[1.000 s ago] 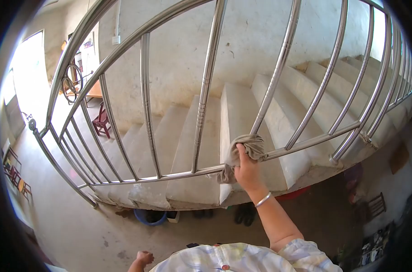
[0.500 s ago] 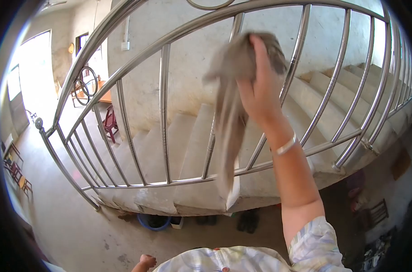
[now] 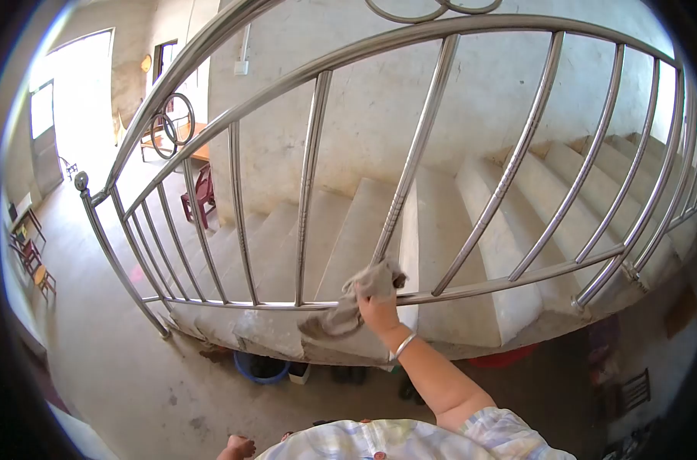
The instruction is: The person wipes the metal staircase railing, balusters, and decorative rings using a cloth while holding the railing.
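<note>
Concrete stairs fill the middle of your view, climbing to the right. Along their near side curves your metal railing, its lower bar running above the stair edge. Through the uprights, on the left, there's a dark red chair; below the steps, a blue tub sits on the floor. And here's the grey-brown cloth, bunched against that lower bar at an upright's foot, its loose end hanging leftward! Your right hand grips it, bangle at the wrist. Your left hand hangs low, fingers curled; whether they hold anything, I can't tell.
</note>
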Available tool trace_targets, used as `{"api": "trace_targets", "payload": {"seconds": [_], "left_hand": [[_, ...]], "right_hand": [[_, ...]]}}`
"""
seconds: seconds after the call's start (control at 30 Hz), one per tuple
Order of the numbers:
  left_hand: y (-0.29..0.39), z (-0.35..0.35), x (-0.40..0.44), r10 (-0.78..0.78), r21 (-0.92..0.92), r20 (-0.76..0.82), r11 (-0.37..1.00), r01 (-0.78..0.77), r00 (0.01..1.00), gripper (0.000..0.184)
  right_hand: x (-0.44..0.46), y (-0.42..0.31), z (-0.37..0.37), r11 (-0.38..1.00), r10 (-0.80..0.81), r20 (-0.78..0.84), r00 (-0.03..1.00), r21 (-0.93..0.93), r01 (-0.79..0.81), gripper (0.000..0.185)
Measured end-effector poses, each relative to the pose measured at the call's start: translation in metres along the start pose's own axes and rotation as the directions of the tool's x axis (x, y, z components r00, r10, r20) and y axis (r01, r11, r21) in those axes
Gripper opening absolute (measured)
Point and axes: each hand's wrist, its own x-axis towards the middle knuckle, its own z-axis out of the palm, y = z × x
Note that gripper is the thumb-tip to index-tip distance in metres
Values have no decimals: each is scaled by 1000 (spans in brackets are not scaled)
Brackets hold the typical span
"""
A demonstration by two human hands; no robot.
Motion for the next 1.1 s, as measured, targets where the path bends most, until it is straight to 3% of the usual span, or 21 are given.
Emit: {"api": "trace_targets", "payload": {"seconds": [0.07,0.17,0.2,0.27,0.33,0.4,0.5,0.57,0.6,0.7,0.77,0.8,0.87,0.93,0.97,1.03,1.07,1.1], "left_hand": [[2,5,-11,-3,91,80,996,-4,997,40],[3,10,-35,-13,189,180,982,-21,984,41],[9,-2,-39,-36,118,145,993,19,989,40],[28,-32,-48,-85,-36,88,995,88,992,37],[47,-47,-60,-149,-189,50,970,156,988,34],[61,-58,-70,-222,-339,15,916,214,975,31],[75,-64,-80,-334,-557,-20,787,267,942,27],[75,-55,-83,-406,-691,-32,669,274,913,25],[75,-49,-84,-442,-751,-32,603,270,897,23],[63,-19,-87,-542,-894,-11,382,235,840,19],[62,-10,-82,-574,-931,7,296,215,819,18],[51,5,-75,-516,-868,-1,426,255,857,21],[32,15,-61,-390,-685,11,668,291,921,25],[18,21,-46,-262,-445,59,857,260,963,30],[11,22,-38,-203,-315,95,923,223,975,32],[5,27,-27,-102,-47,199,992,113,975,37],[2,28,-12,-99,-50,205,992,112,974,37],[0,24,1,-90,-158,126,981,110,988,34]], "right_hand": [[-20,0,1,997,-55,84,995,63,49,10],[13,-1,-28,992,-57,140,989,121,40,10],[37,-9,-47,986,-79,92,993,151,65,24],[77,-19,-74,930,112,44,993,346,-121,20],[119,-2,-77,979,-49,-267,962,180,100,13],[181,2,-94,956,-294,-436,850,-139,259,20],[232,12,-108,913,-371,-327,869,-301,276,23],[251,3,-113,992,-114,-183,977,-71,103,23],[249,-9,-105,988,-94,-403,911,75,135,22],[209,-9,-80,996,-87,-414,906,-8,92,20],[142,7,-40,998,-58,-309,949,-40,48,33],[111,3,-37,983,-137,-199,970,-146,109,33],[49,-1,-27,974,55,71,996,217,-69,26],[16,-10,-34,945,-123,349,929,-244,217,19],[15,-7,-37,944,-128,349,928,-244,222,19],[16,-2,-49,997,-81,462,883,26,78,19],[23,1,-59,988,-68,573,817,-76,136,13],[38,-9,-73,987,-72,575,815,-75,140,13]]}}
